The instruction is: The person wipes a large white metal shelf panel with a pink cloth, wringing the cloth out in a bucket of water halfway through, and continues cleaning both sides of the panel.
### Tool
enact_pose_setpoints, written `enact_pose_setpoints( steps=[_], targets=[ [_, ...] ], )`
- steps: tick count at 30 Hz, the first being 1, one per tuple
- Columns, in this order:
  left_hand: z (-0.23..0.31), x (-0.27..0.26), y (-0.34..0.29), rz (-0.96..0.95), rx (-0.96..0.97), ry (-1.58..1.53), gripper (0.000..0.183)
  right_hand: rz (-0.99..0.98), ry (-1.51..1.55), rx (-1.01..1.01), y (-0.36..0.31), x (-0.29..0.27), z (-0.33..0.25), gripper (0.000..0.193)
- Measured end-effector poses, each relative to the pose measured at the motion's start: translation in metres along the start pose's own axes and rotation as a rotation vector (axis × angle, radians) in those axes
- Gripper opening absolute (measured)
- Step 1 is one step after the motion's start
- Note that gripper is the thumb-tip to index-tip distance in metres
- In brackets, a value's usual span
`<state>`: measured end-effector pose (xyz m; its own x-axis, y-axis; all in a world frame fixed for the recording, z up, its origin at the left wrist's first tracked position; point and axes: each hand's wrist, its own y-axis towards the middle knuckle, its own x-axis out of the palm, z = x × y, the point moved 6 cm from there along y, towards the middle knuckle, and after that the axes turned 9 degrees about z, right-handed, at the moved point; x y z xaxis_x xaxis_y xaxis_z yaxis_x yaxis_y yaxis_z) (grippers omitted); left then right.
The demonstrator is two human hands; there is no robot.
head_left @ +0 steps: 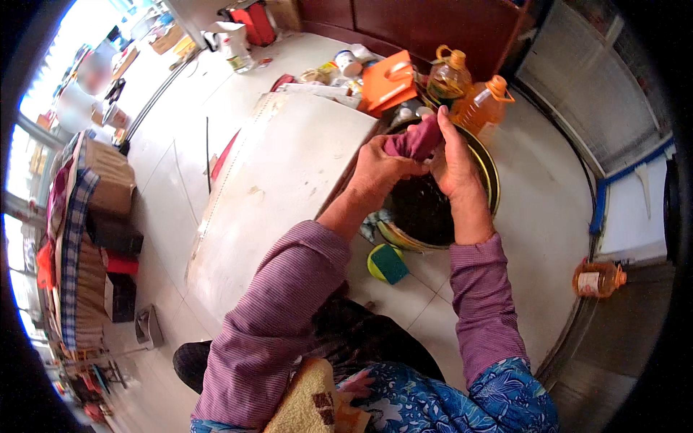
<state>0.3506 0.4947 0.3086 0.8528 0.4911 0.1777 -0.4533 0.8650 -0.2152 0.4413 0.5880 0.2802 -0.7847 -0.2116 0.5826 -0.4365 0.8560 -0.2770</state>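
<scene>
Maroon bundle [417, 140], cloth by the look of it, is up btwn both hands on my feed, just over the near-left part of a round dark basin's [495, 173] mouth. L hand [380, 170] is closed round its lower L side, fingers curled in; R hand [458, 162] is up against its R side w/ one digit pointing up, but can't tell how far the other fingers wrap. Basin has a gold-coloured rim & dark contents, detail unclear. Just nearer me on the tiled floor [534, 216]: dk green pad [391, 265] on a round lime-yellow thing [375, 263]. L of basin, a big off-white surface [289, 159] w/ a few stains. Beyond basin: orange folded bag [388, 83], 2 handled bottles, one w/ yellowish liquid [449, 73], one orange [479, 108], plus misc. clutter. Further out: another orange bottle [598, 279] far R, dk red cabinet [404, 27] at back, furniture under a checked cloth [77, 242] far L.
</scene>
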Motion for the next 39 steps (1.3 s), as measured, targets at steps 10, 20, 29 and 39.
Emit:
enact_pose_setpoints(
  steps=[10,20,29,39],
  targets=[
    [0.016,-0.198,-0.035,0.156,0.104,-0.027,0.039,-0.412,-0.411,-0.001,-0.018,0.157,0.095,0.019],
    [-0.061,-0.407,-0.109,0.622,-0.001,-0.024,0.045,-0.534,-0.685,-0.185,-0.042,0.267,0.240,0.025],
    [-0.146,-0.502,-0.174,0.692,-0.184,0.331,0.040,-0.576,-0.463,0.092,-0.060,0.302,0.294,0.023],
    [-0.235,-0.606,-0.303,1.223,-0.196,0.771,0.054,-1.123,-1.431,-0.073,-0.074,0.268,0.373,0.039]
  ],
)
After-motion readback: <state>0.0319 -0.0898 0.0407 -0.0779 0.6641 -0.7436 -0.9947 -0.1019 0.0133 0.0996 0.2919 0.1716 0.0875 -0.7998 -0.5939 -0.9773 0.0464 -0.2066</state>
